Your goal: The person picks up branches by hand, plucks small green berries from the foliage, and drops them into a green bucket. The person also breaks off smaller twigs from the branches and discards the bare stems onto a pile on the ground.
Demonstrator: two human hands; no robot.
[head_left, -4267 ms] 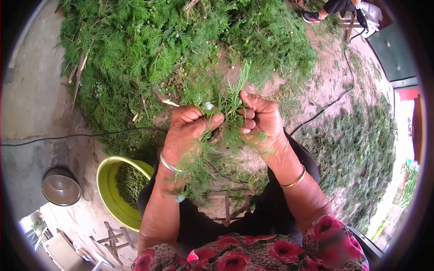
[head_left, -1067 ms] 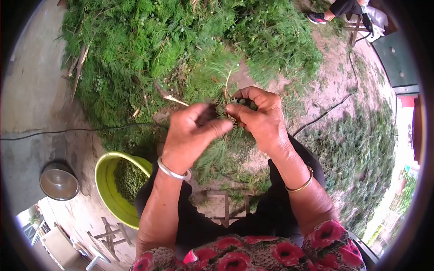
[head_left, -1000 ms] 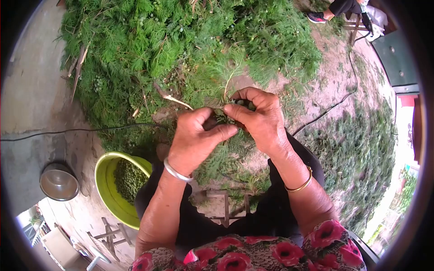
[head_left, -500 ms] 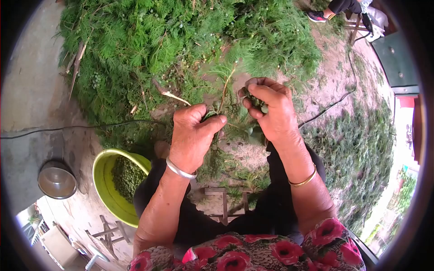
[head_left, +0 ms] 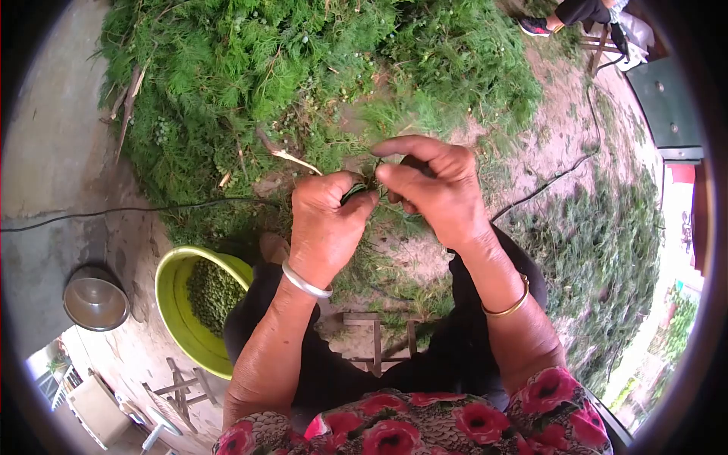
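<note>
My left hand (head_left: 327,216) is closed around a leafy evergreen sprig (head_left: 353,192), of which a little green shows between thumb and fingers. Close beside it, my right hand (head_left: 434,180) has its thumb and forefinger apart near the sprig, while the other fingers curl into the palm over small green cones, now mostly hidden. Beyond both hands lies a big heap of evergreen branches (head_left: 265,83) dotted with pale green cones. To the left of my leg, a yellow-green bucket (head_left: 168,303) is partly filled with picked green cones (head_left: 214,294).
A metal bowl (head_left: 96,299) rests on the floor at left, and a black cable (head_left: 114,215) crosses the ground. More cut greenery (head_left: 591,265) spreads at right. Another person's shoe (head_left: 535,26) shows at top right. A small wooden stool (head_left: 182,387) stands lower left.
My right hand has moved left toward my left hand, its thumb and forefinger now parted. The twig that stuck up above my left hand no longer shows there.
</note>
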